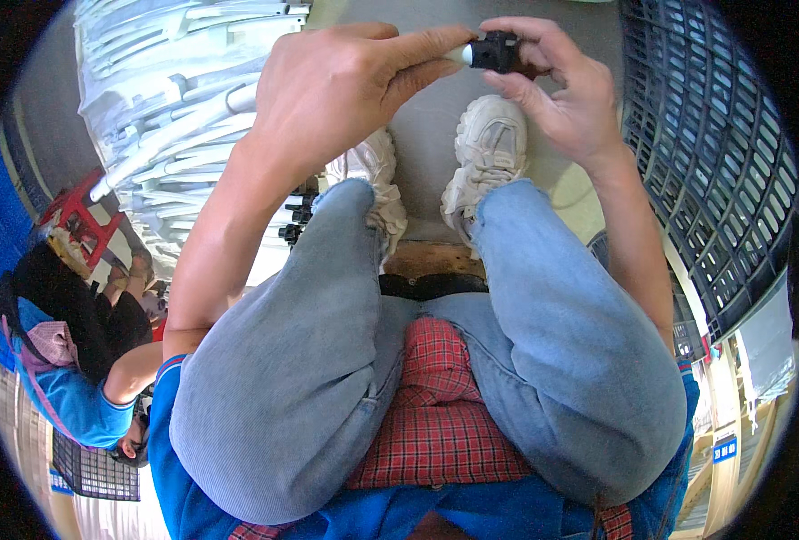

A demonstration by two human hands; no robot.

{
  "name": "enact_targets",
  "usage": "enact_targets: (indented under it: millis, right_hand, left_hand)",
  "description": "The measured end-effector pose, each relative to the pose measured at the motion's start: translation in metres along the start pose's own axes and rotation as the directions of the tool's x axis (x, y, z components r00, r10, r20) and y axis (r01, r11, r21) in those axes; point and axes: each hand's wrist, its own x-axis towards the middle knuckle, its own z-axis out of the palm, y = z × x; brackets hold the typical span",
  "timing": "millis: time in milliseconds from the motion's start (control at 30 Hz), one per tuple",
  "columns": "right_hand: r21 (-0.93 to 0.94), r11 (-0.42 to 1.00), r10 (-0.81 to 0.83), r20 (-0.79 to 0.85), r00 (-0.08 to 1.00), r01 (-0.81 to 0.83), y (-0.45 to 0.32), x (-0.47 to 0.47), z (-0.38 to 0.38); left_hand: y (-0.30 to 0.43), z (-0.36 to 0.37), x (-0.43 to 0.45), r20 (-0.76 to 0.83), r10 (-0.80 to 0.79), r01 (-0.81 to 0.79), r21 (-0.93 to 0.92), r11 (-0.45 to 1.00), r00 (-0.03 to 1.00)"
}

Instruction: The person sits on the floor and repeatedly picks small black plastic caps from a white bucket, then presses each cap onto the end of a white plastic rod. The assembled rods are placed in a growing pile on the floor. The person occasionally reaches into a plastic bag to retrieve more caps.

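My left hand (pixel 345 88) pinches a white tube (pixel 463 54) close to its end, thumb and forefinger on either side. On that end sits a black plastic fitting (pixel 494 52), and the fingers of my right hand (pixel 561 88) grip it from the other side. How far the tube reaches into the fitting cannot be seen. A long white tube (pixel 170 145) slants down to the left from behind my left hand; whether it is the same one is hidden.
Many white tubes (pixel 197 175) lie on plastic sheeting at left, with black fittings (pixel 298 216) beside my leg. A black plastic crate (pixel 710 148) stands at right. Far left, a co-worker (pixel 68 364) in blue sits bent over near a red stool (pixel 85 219).
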Motion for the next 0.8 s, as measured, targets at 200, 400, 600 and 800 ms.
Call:
enact_targets:
  millis: [200, 400, 600, 800]
  right_hand:
    - [-0.025, 0.958, 0.287, 0.108, 0.952, -0.286, 0.032, -0.026, 0.048]
    - [-0.438, 0.770, 0.314, -0.373, 0.873, -0.464, 0.138, -0.063, 0.027]
    - [-0.550, 0.787, 0.201, -0.199, 0.959, -0.279, 0.186, -0.043, 0.032]
    - [0.405, 0.831, 0.429, -0.031, 0.903, -0.381, 0.090, -0.010, 0.038]
  left_hand:
    - [-0.089, 0.023, -0.053, 0.223, 0.082, -0.119, 0.157, 0.980, 0.971]
    - [-0.161, 0.048, -0.120, 0.111, -0.072, 0.064, 0.079, 0.995, 0.991]
    - [-0.179, 0.039, -0.093, -0.099, -0.147, 0.167, 0.244, 0.955, 0.984]
    - [-0.212, 0.054, -0.088, 0.066, -0.144, 0.093, 0.488, 0.868, 0.987]
